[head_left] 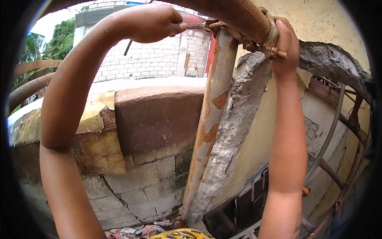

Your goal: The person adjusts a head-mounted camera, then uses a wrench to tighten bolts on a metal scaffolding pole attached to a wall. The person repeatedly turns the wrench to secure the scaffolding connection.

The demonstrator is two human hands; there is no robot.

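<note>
My left hand (pixel 153 22) is raised and closed around the handle of a metal wrench (pixel 197 26), whose head sits on the rusty clamp (pixel 215 24) where an upright scaffold pipe (pixel 213 103) meets a slanting rusty pipe (pixel 244 16). My right hand (pixel 287 44) grips that coupler from the other side, its fingers wrapped over a clamp with a protruding threaded bolt (pixel 280 54). Beside the upright pipe leans a rough, broken concrete post (pixel 234 131).
A cracked block wall (pixel 139 183) capped with rusty sheet metal (pixel 155 115) stands behind the pipes. A yellow plastered wall (pixel 318 20) is at the right, with more rusty pipes (pixel 330 175) and a window grille (pixel 246 203) below. A grey brick building (pixel 151 59) and trees (pixel 59 38) lie beyond.
</note>
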